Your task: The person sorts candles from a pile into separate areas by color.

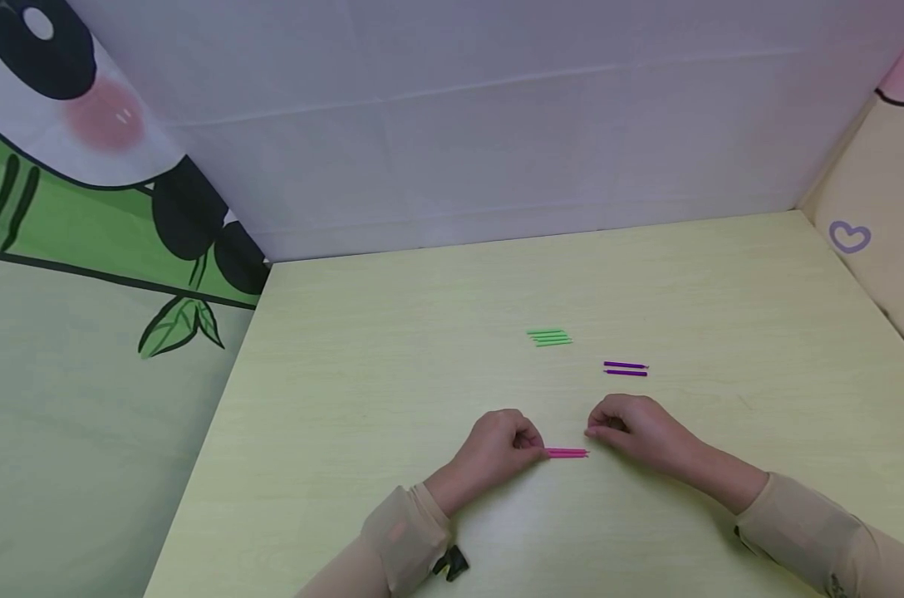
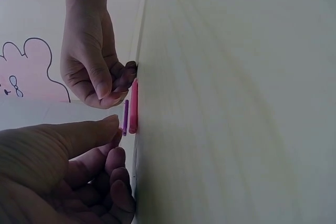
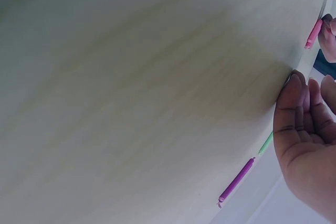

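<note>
Two pink birthday candles lie side by side on the table. My left hand is at their left ends, its thumb and forefinger tips against or very near them. The left wrist view shows the pink candle just past those fingertips, not between them; exact contact is hard to tell. Above the candles' right ends is my right hand, fingers loosely curled and holding nothing. Two purple candles lie beyond the right hand. Several green candles form a row farther back.
The pale wooden tabletop meets a white cloth wall at the back. A printed cartoon panel stands along the left, and a beige panel with a heart on the right. A small black clip hangs by the left sleeve.
</note>
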`<state>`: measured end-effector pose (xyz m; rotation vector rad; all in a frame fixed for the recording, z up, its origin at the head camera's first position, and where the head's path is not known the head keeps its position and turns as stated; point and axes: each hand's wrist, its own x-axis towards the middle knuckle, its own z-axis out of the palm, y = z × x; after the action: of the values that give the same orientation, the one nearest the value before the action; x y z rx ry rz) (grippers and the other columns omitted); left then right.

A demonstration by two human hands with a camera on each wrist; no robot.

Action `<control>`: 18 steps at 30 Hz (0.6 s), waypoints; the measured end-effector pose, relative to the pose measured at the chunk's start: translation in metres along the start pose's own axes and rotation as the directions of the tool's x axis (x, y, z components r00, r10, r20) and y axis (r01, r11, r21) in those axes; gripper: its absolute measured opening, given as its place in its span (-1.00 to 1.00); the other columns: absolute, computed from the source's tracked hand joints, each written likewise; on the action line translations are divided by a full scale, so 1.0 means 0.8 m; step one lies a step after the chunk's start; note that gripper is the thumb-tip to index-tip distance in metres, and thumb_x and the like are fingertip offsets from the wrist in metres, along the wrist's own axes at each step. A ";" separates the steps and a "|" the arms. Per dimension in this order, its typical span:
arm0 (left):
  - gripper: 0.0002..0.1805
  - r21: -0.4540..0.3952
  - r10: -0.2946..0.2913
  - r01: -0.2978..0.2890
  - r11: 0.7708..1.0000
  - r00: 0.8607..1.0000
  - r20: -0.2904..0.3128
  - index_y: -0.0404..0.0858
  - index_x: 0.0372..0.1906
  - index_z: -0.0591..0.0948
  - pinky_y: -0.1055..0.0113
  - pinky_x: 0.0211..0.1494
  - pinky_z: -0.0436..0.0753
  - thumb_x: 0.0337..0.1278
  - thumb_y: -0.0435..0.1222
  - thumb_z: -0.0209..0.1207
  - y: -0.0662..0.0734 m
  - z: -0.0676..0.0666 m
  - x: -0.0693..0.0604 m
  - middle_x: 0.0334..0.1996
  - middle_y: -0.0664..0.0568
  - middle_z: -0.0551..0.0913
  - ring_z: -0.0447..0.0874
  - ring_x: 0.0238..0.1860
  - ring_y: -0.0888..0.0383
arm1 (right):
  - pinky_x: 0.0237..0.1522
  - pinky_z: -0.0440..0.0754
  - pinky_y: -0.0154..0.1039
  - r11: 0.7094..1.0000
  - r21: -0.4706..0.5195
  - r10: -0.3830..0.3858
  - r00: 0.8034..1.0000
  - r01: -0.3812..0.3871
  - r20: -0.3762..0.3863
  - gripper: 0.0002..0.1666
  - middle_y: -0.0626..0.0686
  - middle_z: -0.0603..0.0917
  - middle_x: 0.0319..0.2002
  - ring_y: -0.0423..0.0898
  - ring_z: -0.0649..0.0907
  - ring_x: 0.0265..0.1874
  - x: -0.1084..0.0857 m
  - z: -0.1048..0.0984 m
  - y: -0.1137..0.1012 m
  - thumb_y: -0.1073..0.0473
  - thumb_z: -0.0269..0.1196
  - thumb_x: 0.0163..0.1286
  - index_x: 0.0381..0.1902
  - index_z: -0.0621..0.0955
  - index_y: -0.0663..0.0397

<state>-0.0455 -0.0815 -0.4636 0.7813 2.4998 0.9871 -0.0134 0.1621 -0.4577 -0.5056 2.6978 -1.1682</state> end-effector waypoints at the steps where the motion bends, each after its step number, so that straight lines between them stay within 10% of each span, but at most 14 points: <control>1: -0.90 -0.006 -0.002 0.002 1.000 1.000 0.003 -0.15 -0.51 0.73 0.53 -0.36 0.45 0.04 -0.30 0.40 0.001 -0.001 0.000 -0.58 0.29 0.52 0.42 -0.50 0.41 | -0.36 0.53 -0.35 1.000 -0.002 -0.001 1.000 0.001 -0.001 -0.90 -0.25 0.57 -0.47 -0.31 0.49 -0.45 0.000 0.000 0.000 0.25 0.36 0.25 -0.39 0.65 -0.08; 18: -0.92 0.035 -0.040 0.043 0.998 0.997 -0.071 -0.13 -0.48 0.74 0.47 -0.27 0.47 0.07 -0.29 0.39 0.010 -0.021 0.001 -0.54 0.28 0.53 0.44 -0.43 0.34 | -0.36 0.52 -0.35 0.999 -0.037 -0.005 1.000 0.004 -0.029 -0.91 -0.25 0.56 -0.47 -0.30 0.48 -0.46 0.001 0.000 -0.001 0.25 0.36 0.25 -0.39 0.66 -0.06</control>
<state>-0.0518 -0.0847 -0.4464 0.7140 2.5898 0.9728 -0.0140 0.1609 -0.4571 -0.5038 2.7490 -1.1380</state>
